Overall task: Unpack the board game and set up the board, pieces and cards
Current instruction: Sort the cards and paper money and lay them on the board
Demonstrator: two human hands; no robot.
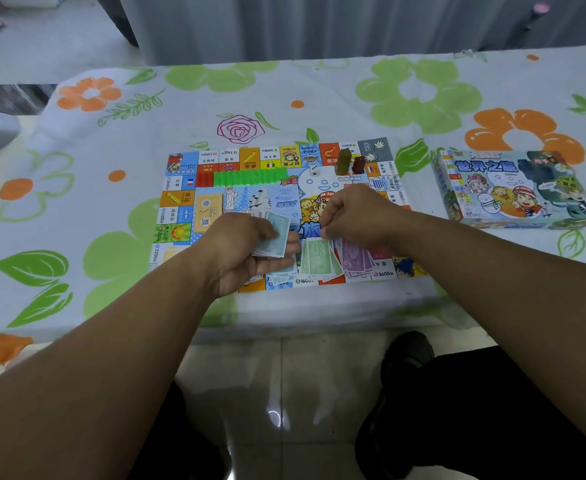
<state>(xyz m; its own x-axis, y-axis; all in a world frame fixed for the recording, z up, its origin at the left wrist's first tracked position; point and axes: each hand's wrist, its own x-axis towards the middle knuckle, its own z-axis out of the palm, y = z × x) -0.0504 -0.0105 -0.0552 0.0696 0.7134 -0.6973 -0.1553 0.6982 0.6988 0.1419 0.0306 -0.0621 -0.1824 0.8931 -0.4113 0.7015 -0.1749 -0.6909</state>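
the board (180, 199) lies flat near the front edge of the tabletop (111, 133), and the game box (509, 188) sits beside it, toward the right edge. the left hand (239, 251) grips a small stack of blue notes (276, 237) over the board's front part. the right hand (357, 213) has its fingers curled just above the green notes (315, 261); i cannot tell if it pinches one. purple notes (353, 259) lie beside them.

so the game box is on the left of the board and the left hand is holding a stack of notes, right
Not quite: the game box lies to the right of the board, not the left, as the head view shows. The left hand does hold a stack of notes.
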